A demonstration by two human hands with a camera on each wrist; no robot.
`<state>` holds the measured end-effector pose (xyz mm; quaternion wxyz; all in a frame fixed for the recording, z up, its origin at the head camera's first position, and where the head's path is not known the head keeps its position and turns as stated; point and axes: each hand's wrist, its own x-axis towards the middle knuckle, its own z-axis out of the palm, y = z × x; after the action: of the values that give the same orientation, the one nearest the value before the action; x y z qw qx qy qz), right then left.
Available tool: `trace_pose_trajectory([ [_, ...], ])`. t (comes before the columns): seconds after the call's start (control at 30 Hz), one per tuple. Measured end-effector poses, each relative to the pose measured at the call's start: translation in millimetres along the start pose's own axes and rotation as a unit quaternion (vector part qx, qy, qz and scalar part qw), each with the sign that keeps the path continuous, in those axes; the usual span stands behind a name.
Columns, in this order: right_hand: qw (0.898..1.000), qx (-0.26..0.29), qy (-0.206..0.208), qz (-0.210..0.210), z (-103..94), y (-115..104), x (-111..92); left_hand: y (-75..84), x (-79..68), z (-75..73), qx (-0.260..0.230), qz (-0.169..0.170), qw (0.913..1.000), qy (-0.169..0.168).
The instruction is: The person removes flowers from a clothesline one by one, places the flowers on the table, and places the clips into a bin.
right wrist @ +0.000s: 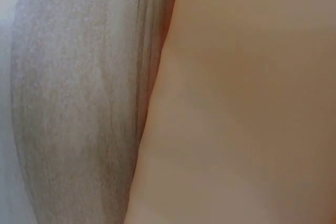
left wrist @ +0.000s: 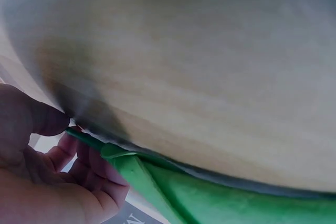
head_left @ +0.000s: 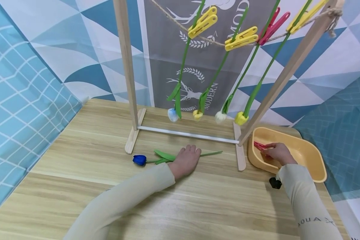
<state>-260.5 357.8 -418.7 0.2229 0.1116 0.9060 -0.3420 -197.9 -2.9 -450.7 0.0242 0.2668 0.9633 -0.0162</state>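
A blue artificial tulip (head_left: 139, 160) lies across the table with its bloom to the left. My left hand (head_left: 186, 160) is over its stem, just past the green leaves (head_left: 165, 156). In the left wrist view, thumb and fingers of the left hand (left wrist: 68, 166) pinch the green stem (left wrist: 86, 139). My right hand (head_left: 278, 153) reaches into the orange plastic basin (head_left: 310, 156) and holds a red clothespin (head_left: 260, 145) near its left wall. In the right wrist view the basin's wall (right wrist: 241, 103) fills the right side and hides the hand.
Behind the hands stands a wooden frame (head_left: 127, 66) with a white bottom bar (head_left: 186, 134). From its twine (head_left: 174, 20), several tulips hang bloom down, held by yellow clothespins (head_left: 241, 38) and a red clothespin (head_left: 273, 28). A small black object (head_left: 275, 183) sits by the right cuff.
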Motion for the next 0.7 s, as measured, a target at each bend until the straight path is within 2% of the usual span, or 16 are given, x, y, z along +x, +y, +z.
trace_pose_trajectory([
  [0.2,1.000,-0.016,-0.001,0.000,0.0,-2.6,-1.9,-0.4,-1.7,-2.0,-0.006,-0.002,1.0000,-0.008],
  [0.33,1.000,-0.025,0.000,0.003,-0.5,-3.9,-4.0,-0.4,-2.3,-2.7,-0.005,0.000,1.0000,-0.001],
  [0.5,0.999,-0.038,0.004,-0.004,-0.7,-5.0,-5.9,-1.5,-3.1,-3.9,0.005,0.004,0.9999,0.011],
  [0.7,0.999,-0.034,0.006,-0.008,-0.2,-4.7,-8.3,-6.2,-7.2,-9.2,0.023,0.001,0.9997,0.004],
])
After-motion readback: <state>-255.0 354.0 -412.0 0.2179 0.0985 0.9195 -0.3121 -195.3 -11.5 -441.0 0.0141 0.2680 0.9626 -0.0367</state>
